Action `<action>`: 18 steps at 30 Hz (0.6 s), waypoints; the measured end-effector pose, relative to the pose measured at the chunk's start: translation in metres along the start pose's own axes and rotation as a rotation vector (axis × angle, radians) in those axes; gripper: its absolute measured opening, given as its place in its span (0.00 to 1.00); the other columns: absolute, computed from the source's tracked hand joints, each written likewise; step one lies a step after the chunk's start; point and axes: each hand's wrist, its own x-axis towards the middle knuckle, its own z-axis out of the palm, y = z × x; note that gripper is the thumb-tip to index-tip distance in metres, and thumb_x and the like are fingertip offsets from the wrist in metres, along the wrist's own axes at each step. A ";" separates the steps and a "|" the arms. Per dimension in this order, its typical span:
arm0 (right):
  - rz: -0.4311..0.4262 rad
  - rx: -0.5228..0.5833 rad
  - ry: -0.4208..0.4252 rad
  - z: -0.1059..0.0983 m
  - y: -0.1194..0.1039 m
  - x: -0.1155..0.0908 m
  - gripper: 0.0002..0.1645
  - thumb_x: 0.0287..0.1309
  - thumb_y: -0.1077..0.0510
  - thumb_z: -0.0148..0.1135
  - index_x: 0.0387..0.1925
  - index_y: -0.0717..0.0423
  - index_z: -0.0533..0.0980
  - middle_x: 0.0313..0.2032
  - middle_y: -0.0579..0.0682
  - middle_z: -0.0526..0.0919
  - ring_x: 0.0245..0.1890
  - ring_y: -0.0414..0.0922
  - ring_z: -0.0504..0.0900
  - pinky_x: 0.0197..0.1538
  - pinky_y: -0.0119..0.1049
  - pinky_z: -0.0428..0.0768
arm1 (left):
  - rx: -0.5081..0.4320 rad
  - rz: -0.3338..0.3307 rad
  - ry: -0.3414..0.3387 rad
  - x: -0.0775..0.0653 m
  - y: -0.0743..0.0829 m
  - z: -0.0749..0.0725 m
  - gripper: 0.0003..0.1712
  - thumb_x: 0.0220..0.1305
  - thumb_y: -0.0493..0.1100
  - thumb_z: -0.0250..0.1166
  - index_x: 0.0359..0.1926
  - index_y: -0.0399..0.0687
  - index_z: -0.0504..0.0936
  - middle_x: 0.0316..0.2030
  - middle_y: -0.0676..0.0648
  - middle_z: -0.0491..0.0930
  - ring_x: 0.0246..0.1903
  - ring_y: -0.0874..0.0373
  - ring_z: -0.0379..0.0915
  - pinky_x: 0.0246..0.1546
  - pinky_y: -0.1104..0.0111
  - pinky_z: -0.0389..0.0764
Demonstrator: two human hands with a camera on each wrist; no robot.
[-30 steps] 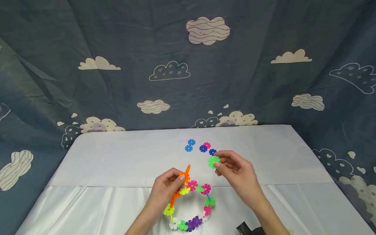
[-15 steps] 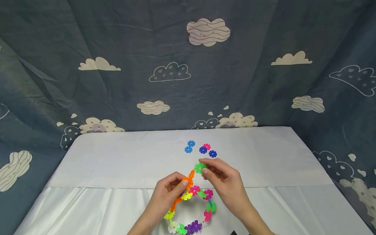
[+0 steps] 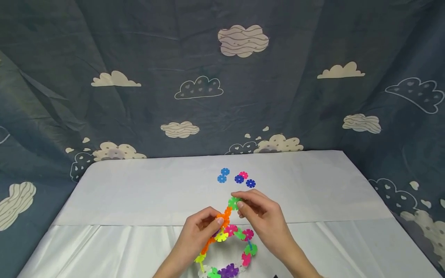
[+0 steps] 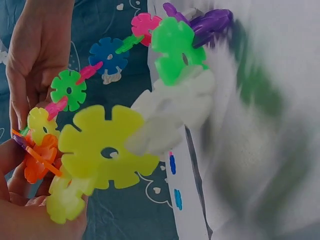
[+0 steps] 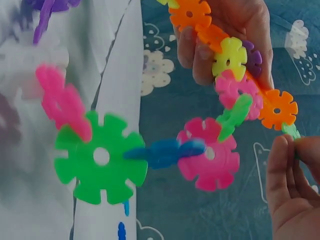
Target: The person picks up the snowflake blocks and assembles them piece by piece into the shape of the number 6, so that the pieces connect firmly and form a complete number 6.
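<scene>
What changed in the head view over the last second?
The right hand carried its green disc leftward and toward the body; once apart, it now meets the upper orange disc. Nothing newly grasped or released. The left hand still grips the chain; the loose discs stayed put.

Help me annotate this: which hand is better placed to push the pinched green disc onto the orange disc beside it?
Probably the right hand: it pinches that green disc at the upper orange disc, while the left hand holds the chain.

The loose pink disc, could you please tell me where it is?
In the head view, the loose pink disc lies beyond the right hand, partly behind a dark blue disc, right of two light blue discs.
</scene>
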 end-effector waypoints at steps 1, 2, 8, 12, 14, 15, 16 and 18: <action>0.002 -0.005 -0.004 0.000 0.000 0.000 0.16 0.65 0.59 0.63 0.51 0.39 0.81 0.39 0.45 0.81 0.34 0.48 0.82 0.42 0.38 0.83 | 0.001 0.000 -0.002 0.000 0.000 0.000 0.11 0.70 0.48 0.62 0.41 0.44 0.82 0.31 0.45 0.76 0.30 0.56 0.73 0.35 0.70 0.80; 0.001 -0.008 -0.005 0.001 0.000 0.001 0.16 0.65 0.61 0.63 0.51 0.40 0.81 0.38 0.45 0.81 0.33 0.48 0.82 0.42 0.38 0.83 | 0.004 -0.001 -0.004 0.000 0.000 0.000 0.11 0.70 0.48 0.62 0.41 0.44 0.82 0.30 0.45 0.76 0.30 0.56 0.73 0.35 0.70 0.79; -0.046 -0.034 0.017 0.005 0.003 0.000 0.17 0.62 0.64 0.64 0.49 0.42 0.82 0.35 0.43 0.82 0.31 0.45 0.82 0.41 0.37 0.84 | 0.009 0.021 -0.005 0.001 -0.003 0.000 0.11 0.70 0.47 0.62 0.38 0.44 0.81 0.28 0.46 0.75 0.28 0.57 0.72 0.32 0.71 0.78; -0.102 -0.055 0.034 0.008 0.006 -0.001 0.18 0.61 0.65 0.65 0.49 0.41 0.83 0.37 0.40 0.83 0.31 0.42 0.81 0.42 0.35 0.83 | -0.013 0.038 0.002 0.001 -0.006 0.002 0.11 0.70 0.46 0.62 0.37 0.42 0.80 0.27 0.47 0.73 0.26 0.59 0.69 0.29 0.72 0.75; -0.138 -0.062 0.045 0.008 0.006 -0.001 0.19 0.61 0.66 0.65 0.48 0.41 0.83 0.38 0.39 0.83 0.31 0.42 0.81 0.43 0.36 0.83 | -0.026 0.039 0.010 0.001 -0.007 0.004 0.11 0.70 0.46 0.62 0.37 0.41 0.80 0.26 0.47 0.72 0.25 0.59 0.68 0.28 0.72 0.74; -0.153 -0.063 0.048 0.009 0.006 -0.001 0.19 0.61 0.66 0.65 0.48 0.42 0.83 0.38 0.38 0.83 0.31 0.41 0.81 0.43 0.36 0.83 | -0.032 0.039 0.016 0.002 -0.007 0.004 0.11 0.70 0.46 0.62 0.37 0.41 0.80 0.26 0.47 0.72 0.25 0.59 0.68 0.28 0.72 0.73; -0.168 -0.065 0.052 0.009 0.006 -0.001 0.19 0.61 0.67 0.65 0.48 0.42 0.83 0.38 0.38 0.83 0.31 0.41 0.81 0.43 0.36 0.83 | -0.035 0.040 0.022 0.002 -0.007 0.004 0.11 0.70 0.46 0.62 0.37 0.41 0.79 0.26 0.47 0.72 0.25 0.59 0.68 0.27 0.72 0.73; -0.189 -0.084 0.056 0.010 0.007 -0.001 0.20 0.61 0.67 0.65 0.48 0.41 0.83 0.37 0.37 0.83 0.30 0.40 0.80 0.42 0.36 0.83 | -0.029 0.039 0.032 0.003 -0.007 0.005 0.11 0.70 0.46 0.62 0.37 0.41 0.79 0.26 0.47 0.72 0.25 0.58 0.68 0.27 0.73 0.73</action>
